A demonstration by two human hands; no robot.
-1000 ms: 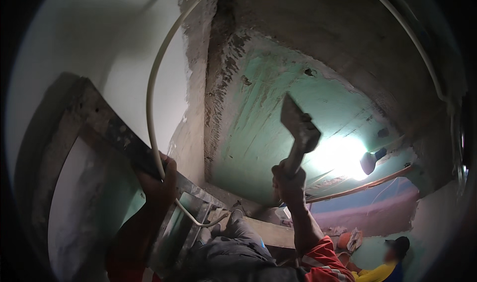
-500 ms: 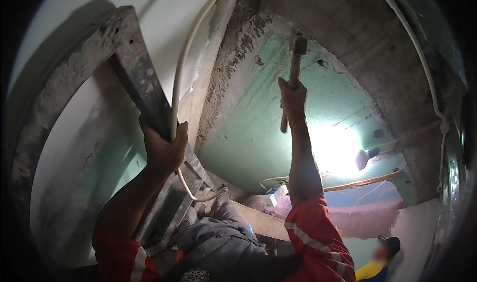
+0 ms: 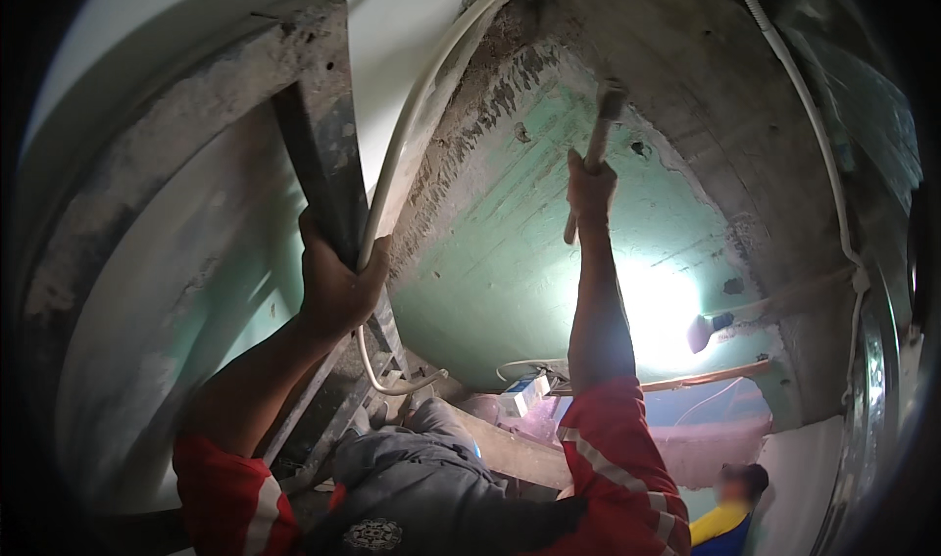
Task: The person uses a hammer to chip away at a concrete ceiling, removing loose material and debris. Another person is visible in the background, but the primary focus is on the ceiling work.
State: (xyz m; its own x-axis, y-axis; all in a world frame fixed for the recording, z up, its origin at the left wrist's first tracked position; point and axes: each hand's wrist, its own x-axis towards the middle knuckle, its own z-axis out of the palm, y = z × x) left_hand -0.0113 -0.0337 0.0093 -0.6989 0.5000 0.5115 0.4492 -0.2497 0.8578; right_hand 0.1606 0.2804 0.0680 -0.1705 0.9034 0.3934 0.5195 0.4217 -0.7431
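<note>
My right hand (image 3: 591,190) is wrapped round the wooden handle of a hammer (image 3: 600,143), with the arm stretched far out. The hammer's head is smeared by motion and lies near the top edge of the green painted surface (image 3: 470,252), where bare grey concrete starts; whether it touches cannot be told. My left hand (image 3: 338,280) is closed on the side rail of a worn metal ladder (image 3: 331,154). A pale cable (image 3: 407,115) runs past the thumb of that hand, and I cannot tell if it is gripped too.
A lit bulb (image 3: 701,333) glares beside the green surface. Another pale cable (image 3: 814,115) runs down the right side. A small box (image 3: 524,395) sits behind my right arm. At the lower right is a person (image 3: 730,517) in yellow and blue. Ladder steps (image 3: 338,438) descend beside my legs.
The whole view has shifted a little. The hammer's head has moved slightly up and right against the green surface and is now blurred. My left hand keeps its hold on the ladder.
</note>
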